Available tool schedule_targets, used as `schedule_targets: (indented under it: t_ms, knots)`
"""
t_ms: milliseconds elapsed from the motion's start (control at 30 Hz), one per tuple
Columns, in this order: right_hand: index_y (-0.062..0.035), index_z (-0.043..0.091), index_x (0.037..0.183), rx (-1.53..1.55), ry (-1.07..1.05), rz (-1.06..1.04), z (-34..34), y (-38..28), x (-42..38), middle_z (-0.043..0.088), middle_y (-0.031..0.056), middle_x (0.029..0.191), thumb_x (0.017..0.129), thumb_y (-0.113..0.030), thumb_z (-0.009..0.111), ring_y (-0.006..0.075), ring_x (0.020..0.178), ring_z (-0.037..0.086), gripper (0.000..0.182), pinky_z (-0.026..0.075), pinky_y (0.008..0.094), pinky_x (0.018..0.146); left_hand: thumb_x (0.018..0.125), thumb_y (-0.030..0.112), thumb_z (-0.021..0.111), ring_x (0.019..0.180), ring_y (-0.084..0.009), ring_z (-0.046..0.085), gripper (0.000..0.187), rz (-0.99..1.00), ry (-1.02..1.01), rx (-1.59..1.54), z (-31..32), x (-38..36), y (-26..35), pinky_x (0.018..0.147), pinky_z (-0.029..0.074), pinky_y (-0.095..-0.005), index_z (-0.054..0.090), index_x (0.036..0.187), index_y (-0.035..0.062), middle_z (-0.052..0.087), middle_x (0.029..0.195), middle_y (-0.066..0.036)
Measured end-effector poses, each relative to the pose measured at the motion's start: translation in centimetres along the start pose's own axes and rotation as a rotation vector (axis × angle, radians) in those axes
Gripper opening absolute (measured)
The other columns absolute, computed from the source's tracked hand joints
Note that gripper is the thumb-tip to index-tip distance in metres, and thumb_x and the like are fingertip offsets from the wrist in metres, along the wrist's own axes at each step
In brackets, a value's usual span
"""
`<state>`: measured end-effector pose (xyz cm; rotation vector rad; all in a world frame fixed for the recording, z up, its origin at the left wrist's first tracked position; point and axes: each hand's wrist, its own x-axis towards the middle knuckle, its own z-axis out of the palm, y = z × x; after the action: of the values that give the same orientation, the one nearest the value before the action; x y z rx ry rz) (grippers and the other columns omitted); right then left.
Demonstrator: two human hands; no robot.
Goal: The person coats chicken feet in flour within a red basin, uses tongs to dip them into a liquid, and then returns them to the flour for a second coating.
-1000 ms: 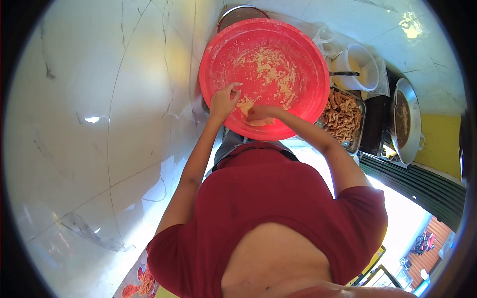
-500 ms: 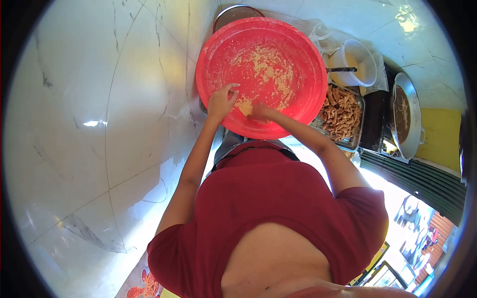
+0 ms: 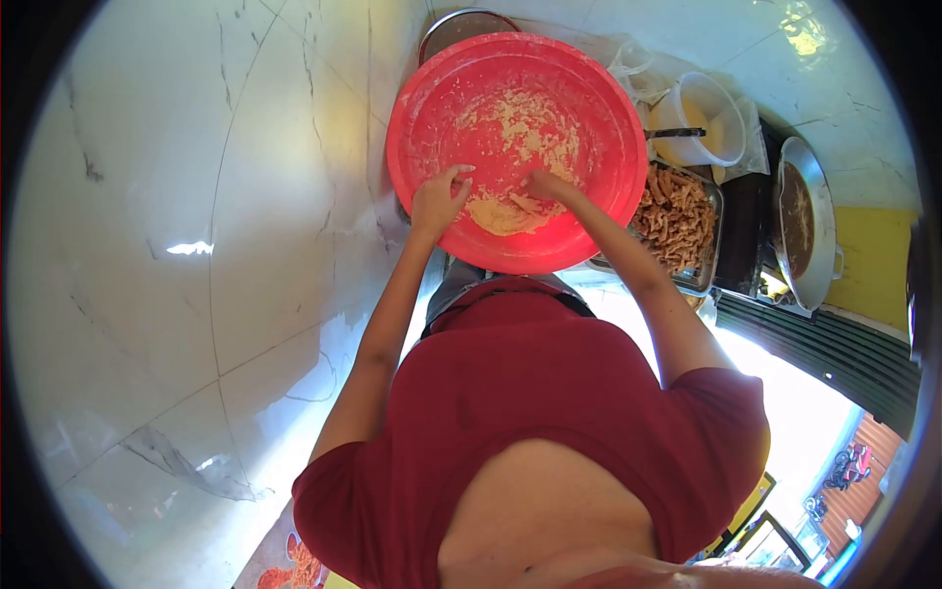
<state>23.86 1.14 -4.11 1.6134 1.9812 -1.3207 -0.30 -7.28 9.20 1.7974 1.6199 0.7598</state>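
Note:
A large red basin (image 3: 608, 108) stands in front of me, with pale yellow crumbly powder (image 3: 505, 216) gathered on its near side and scattered across its middle. My left hand (image 3: 442, 199) is at the basin's left wall. Its fingers are curved and apart, and nothing shows between them. Inside the basin, my right hand (image 3: 546, 187) is at the powder, pointing left. Its thumb looks apart from the fingers, and no held object shows; the fingertips are partly hidden.
Right of the basin, a metal tray (image 3: 719, 221) holds brown fried strips (image 3: 677, 221). Behind it are a clear plastic tub (image 3: 726, 108) of yellowish contents and a black handle (image 3: 677, 133). A wide pan (image 3: 822, 206) of brown liquid stands further right. A marbled wall (image 3: 285, 196) is close on the left.
My right hand has moved away from me and to the right inside the basin, showing more powder on the near side. My left hand has stayed about where it was.

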Motion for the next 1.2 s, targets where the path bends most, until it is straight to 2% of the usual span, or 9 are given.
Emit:
schedule_targets:
  t_ms: [100, 167, 367, 500, 667, 767, 833, 1100, 1200]
  knots:
    - [0.001, 0.062, 0.099, 0.073, -0.139, 0.132, 2.4, -4.5, -1.6, 0.063, 0.0208, 0.099, 0.078, -0.04, 0.057, 0.0295, 0.094, 0.06, 0.046, 0.049, 0.0382, 0.078, 0.082, 0.024, 0.057, 0.076, -0.0235, 0.063, 0.025, -0.02, -0.026, 0.015, -0.2, 0.0, 0.3, 0.069, 0.049, -0.0353, 0.062, 0.105, 0.0156, 0.065, 0.081, -0.009]
    - [0.0008, 0.059, 0.102, -0.165, 0.418, -0.029, 8.5, -6.0, -2.7, 0.062, 0.0201, 0.102, 0.077, -0.047, 0.057, 0.0312, 0.093, 0.061, 0.054, 0.05, 0.0398, 0.073, 0.082, 0.024, 0.056, 0.076, -0.0236, 0.063, 0.025, -0.013, -0.024, 0.019, -0.2, -0.1, 0.3, 0.069, 0.049, -0.0354, 0.062, 0.105, 0.0154, 0.065, 0.082, -0.009]
    - [-0.0041, 0.057, 0.113, 0.002, -0.418, -0.138, 4.0, -7.4, -4.1, 0.063, 0.0141, 0.101, 0.076, -0.038, 0.059, 0.0238, 0.093, 0.06, 0.051, 0.048, 0.0333, 0.078, 0.083, 0.026, 0.056, 0.078, -0.0244, 0.063, 0.025, -0.013, -0.036, 0.033, 0.0, 0.0, 0.0, 0.07, 0.049, -0.0355, 0.062, 0.105, 0.0156, 0.065, 0.083, -0.009]
    - [-0.0013, 0.063, 0.097, 0.138, -0.413, -0.466, -0.3, -2.7, -5.5, 0.064, 0.0087, 0.084, 0.078, -0.025, 0.058, 0.0166, 0.074, 0.059, 0.031, 0.047, 0.0335, 0.062, 0.083, 0.027, 0.056, 0.078, -0.025, 0.063, 0.026, -0.023, -0.058, 0.036, 0.1, 0.1, 0.1, 0.07, 0.049, -0.0355, 0.062, 0.105, 0.0164, 0.065, 0.083, -0.009]
    - [-0.0027, 0.066, 0.09, 0.028, -0.171, -0.072, -3.1, 1.7, -3.1, 0.065, 0.0127, 0.087, 0.075, -0.029, 0.062, 0.0171, 0.09, 0.06, 0.03, 0.048, 0.0325, 0.075, 0.082, 0.027, 0.057, 0.079, -0.0233, 0.063, 0.026, -0.05, -0.091, 0.029, 0.1, 0.3, 0.0, 0.07, 0.049, -0.0345, 0.063, 0.105, 0.017, 0.065, 0.085, -0.008]
    - [-0.0012, 0.063, 0.096, -0.091, -0.094, 0.102, -0.5, -1.6, -3.5, 0.065, 0.0137, 0.085, 0.077, -0.032, 0.063, 0.0217, 0.075, 0.063, 0.036, 0.049, 0.0358, 0.061, 0.082, 0.026, 0.058, 0.079, -0.0217, 0.063, 0.026, -0.06, -0.131, -0.008, 0.4, 0.6, 0.1, 0.07, 0.049, -0.0335, 0.063, 0.105, 0.0167, 0.065, 0.085, -0.007]
    - [-0.0016, 0.059, 0.103, -0.202, 0.339, 0.011, 4.7, -3.8, -3.9, 0.064, 0.0164, 0.093, 0.076, -0.038, 0.064, 0.0274, 0.085, 0.062, 0.046, 0.049, 0.0389, 0.068, 0.082, 0.025, 0.058, 0.079, -0.0205, 0.063, 0.026, -0.039, -0.155, -0.043, 1.1, 0.9, -0.4, 0.071, 0.048, -0.0324, 0.063, 0.105, 0.0155, 0.065, 0.085, -0.008]
    - [-0.0068, 0.061, 0.106, -0.052, -0.545, -0.246, 3.9, -3.8, -3.4, 0.065, 0.0119, 0.086, 0.077, -0.022, 0.062, 0.0229, 0.08, 0.062, 0.033, 0.048, 0.034, 0.069, 0.081, 0.025, 0.061, 0.082, -0.0201, 0.062, 0.029, 0.012, -0.26, -0.039, 3.9, 2.0, -1.2, 0.073, 0.049, -0.031, 0.062, 0.106, 0.0106, 0.065, 0.088, -0.011]
    - [-0.0085, 0.065, 0.098, -0.189, -0.411, -0.494, -0.1, -1.7, -5.4, 0.065, 0.0093, 0.077, 0.075, -0.012, 0.06, 0.0189, 0.074, 0.062, 0.024, 0.048, 0.0309, 0.063, 0.078, 0.025, 0.061, 0.084, -0.0238, 0.063, 0.032, 0.058, -0.29, -0.015, 4.5, 2.3, -2.2, 0.072, 0.049, -0.0347, 0.061, 0.106, 0.0095, 0.064, 0.087, -0.012]
